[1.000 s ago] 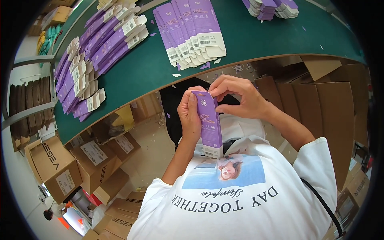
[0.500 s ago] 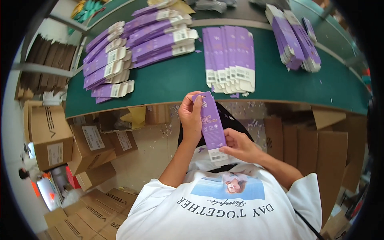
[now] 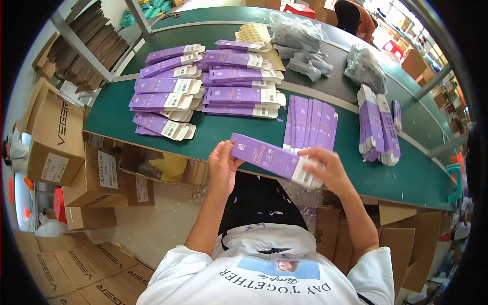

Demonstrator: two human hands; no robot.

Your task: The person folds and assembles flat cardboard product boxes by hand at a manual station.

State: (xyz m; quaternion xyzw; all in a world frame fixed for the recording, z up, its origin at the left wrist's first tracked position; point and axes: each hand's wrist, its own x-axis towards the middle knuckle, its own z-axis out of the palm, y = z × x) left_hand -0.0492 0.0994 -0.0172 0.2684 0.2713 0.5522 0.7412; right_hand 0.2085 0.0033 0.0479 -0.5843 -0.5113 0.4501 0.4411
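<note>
Tipped over since half a second back: the purple carton (image 3: 272,159) stood near upright between the hands then, now it lies almost level, slanting down to the person's right, held in the air just in front of the near edge of the green table (image 3: 223,134). Left hand (image 3: 222,170) has closed its fingers on the carton's purple end, thumb on the top face. Right hand (image 3: 331,172) is clamped on the white flap end, fingers curled over the flap. Both grips are tight on the carton, nothing else held.

Just beyond the carton, a fan of flat purple cartons (image 3: 311,122) lies on the table, edges overlapping. To the person's right of it stands an upright stack of cartons (image 3: 376,127), packed close. Farther back and left, loose piles of cartons (image 3: 203,86) with white flaps spread over the table, overlapping at odd angles. Grey plastic bags (image 3: 305,43) sit bunched at the far side.

Below the table, brown cardboard boxes (image 3: 56,137) are stacked on the person's left, with more flat ones on the floor. Another person in an orange top (image 3: 356,15) bends at the far end of the table.
</note>
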